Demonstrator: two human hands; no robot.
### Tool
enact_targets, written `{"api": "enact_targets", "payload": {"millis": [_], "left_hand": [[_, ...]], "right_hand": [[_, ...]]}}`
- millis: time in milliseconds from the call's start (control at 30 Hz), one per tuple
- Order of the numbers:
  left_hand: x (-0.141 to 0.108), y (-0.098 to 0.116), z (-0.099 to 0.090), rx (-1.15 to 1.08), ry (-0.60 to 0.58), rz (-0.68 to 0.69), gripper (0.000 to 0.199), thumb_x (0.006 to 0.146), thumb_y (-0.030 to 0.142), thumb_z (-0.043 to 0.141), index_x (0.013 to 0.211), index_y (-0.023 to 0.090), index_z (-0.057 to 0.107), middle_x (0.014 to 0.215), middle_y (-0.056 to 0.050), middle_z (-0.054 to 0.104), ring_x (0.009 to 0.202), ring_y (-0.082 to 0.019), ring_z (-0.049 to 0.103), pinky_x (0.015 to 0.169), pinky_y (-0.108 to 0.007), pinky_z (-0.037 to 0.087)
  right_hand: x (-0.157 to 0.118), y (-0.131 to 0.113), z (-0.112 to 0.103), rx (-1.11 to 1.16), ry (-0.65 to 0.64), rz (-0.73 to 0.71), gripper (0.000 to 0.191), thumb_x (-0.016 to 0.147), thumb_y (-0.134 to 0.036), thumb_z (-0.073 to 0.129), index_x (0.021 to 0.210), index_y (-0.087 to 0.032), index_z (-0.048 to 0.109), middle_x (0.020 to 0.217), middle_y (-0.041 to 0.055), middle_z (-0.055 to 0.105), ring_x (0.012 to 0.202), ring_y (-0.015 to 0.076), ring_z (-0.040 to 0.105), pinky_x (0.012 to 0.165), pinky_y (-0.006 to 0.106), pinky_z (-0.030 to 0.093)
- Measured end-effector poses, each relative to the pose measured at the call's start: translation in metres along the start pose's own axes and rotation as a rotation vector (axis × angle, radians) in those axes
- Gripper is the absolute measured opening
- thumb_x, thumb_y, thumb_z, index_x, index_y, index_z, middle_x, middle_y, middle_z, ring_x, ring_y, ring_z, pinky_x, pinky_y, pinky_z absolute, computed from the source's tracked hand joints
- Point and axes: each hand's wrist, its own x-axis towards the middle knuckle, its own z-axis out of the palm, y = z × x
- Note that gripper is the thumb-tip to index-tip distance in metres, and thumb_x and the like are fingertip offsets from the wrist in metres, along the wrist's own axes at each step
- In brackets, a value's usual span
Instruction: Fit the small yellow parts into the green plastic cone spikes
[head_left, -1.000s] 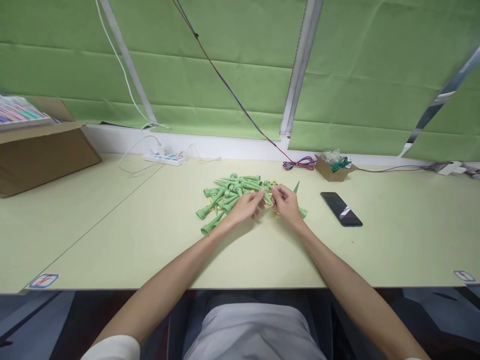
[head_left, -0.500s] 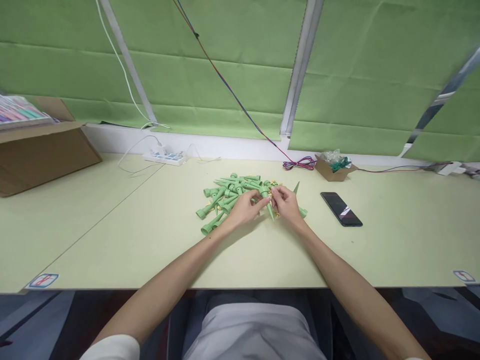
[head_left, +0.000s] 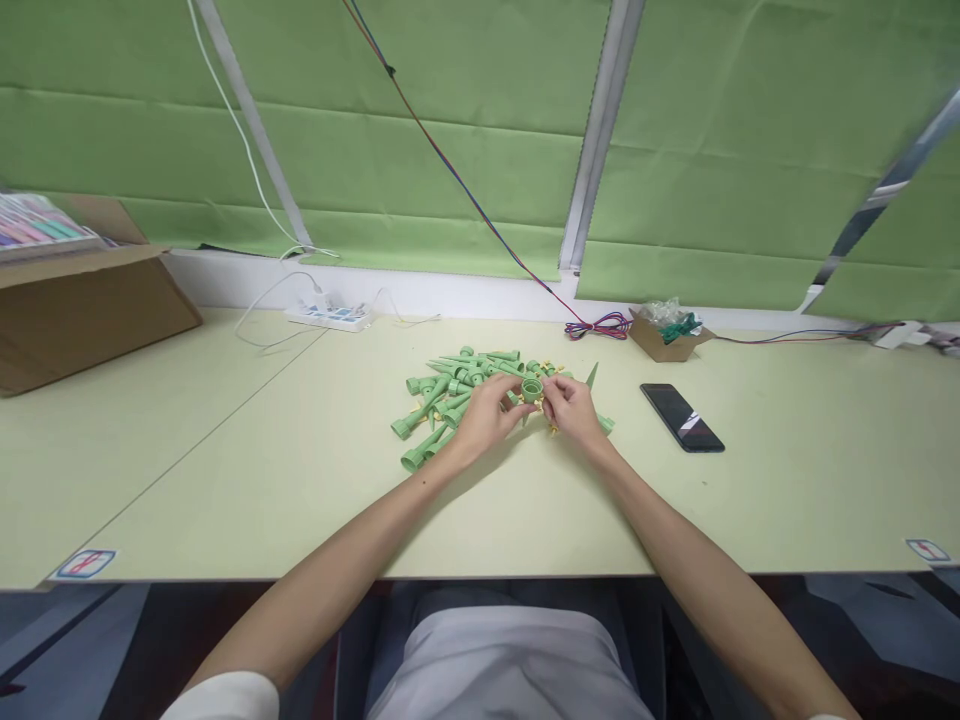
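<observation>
My left hand (head_left: 489, 415) is closed around a green plastic watering spike (head_left: 532, 390), thumb and fingers on its sides. The spike's round open end faces up toward me. At its right side, my right hand (head_left: 571, 408) is closed in a pinch against the rim; whatever sits between those fingertips is too small to make out. Behind and left of my hands lies a pile of similar green spikes (head_left: 450, 388), pointing various ways. Small yellow parts (head_left: 555, 430) are scattered among and beside them, partly hidden by my hands.
A black phone (head_left: 682, 418) lies to the right. Behind it stand a small cardboard box (head_left: 660, 345) with plastic bags and a coiled cable (head_left: 598, 326). A white power strip (head_left: 330, 316) is at the back left, and a large cardboard box (head_left: 97, 310) at far left.
The spike in my left hand has been turned: its tip pointed down toward me before, and now its open end faces up. My right hand stays close beside it.
</observation>
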Motion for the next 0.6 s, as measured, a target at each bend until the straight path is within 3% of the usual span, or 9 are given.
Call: {"api": "enact_targets", "payload": {"millis": [267,500,600], "left_hand": [[-0.0014,0.0053,-0.0001,0.039,0.008,0.007,0.020,0.085,0.027,0.071,0.102,0.019,0.068,0.105,-0.007,0.066,0.070,-0.015,0.058,0.074,-0.031,0.048],[0.0004,0.0020,0.0019,-0.094,-0.014,-0.188,0.026,0.084,0.028,0.068,0.105,0.018,0.058,0.103,-0.005,0.067,0.060,-0.011,0.057,0.061,-0.028,0.046],[0.0020,0.0021,0.0014,-0.292,-0.072,-0.344,0.026,0.091,0.043,0.062,0.093,0.018,0.057,0.094,-0.005,0.067,0.055,-0.012,0.059,0.052,-0.027,0.045]], "right_hand": [[-0.0009,0.0008,0.0017,0.000,0.011,0.005,0.057,0.081,-0.076,0.064,0.063,-0.023,0.052,0.042,-0.0044,0.044,0.039,0.0116,0.036,0.044,0.029,0.028],[-0.0018,0.0000,0.0029,0.039,0.047,-0.001,0.057,0.081,-0.076,0.065,0.066,-0.023,0.051,0.048,-0.0038,0.047,0.042,0.0118,0.039,0.044,0.028,0.029],[-0.0015,-0.0019,0.0022,0.046,0.064,-0.008,0.057,0.081,-0.077,0.063,0.068,-0.023,0.051,0.050,-0.0035,0.048,0.044,0.0122,0.040,0.044,0.028,0.030]]}}
